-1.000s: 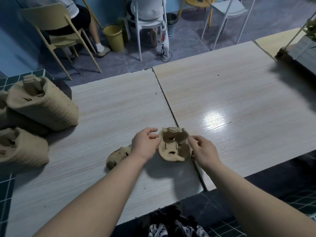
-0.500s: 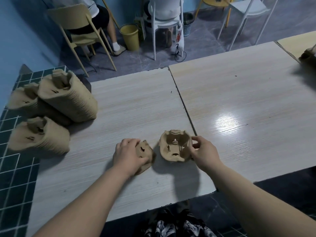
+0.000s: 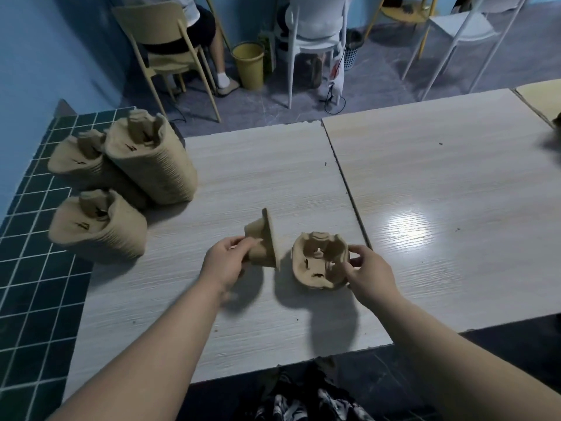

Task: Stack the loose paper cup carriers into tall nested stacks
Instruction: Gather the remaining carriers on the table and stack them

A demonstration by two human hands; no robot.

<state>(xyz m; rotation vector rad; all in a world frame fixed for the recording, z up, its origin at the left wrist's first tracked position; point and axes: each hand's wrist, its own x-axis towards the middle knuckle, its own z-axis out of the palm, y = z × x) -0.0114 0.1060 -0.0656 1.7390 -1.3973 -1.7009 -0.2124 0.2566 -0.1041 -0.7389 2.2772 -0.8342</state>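
Observation:
My left hand (image 3: 226, 262) grips a brown pulp cup carrier (image 3: 263, 241), lifted and turned on edge above the pale wooden table (image 3: 273, 177). My right hand (image 3: 365, 268) pinches the right rim of a second carrier (image 3: 318, 259), which lies open side up on the table, a short gap to the right of the first. Three tall nested stacks lie on their sides at the table's left end: one at the front (image 3: 100, 226), one behind it (image 3: 151, 156) and one at the far left (image 3: 79, 156).
A seam (image 3: 343, 177) divides this table from a second one (image 3: 455, 177) on the right. Dark green tiles (image 3: 27, 268) border the left side. Beyond the table stand chairs (image 3: 170, 41), a person seated on one, and a yellow bin (image 3: 249, 65).
My left hand let go of the right carrier, moved left, took hold of the carrier lying there and lifted it upright on edge. My right hand kept hold of the other carrier.

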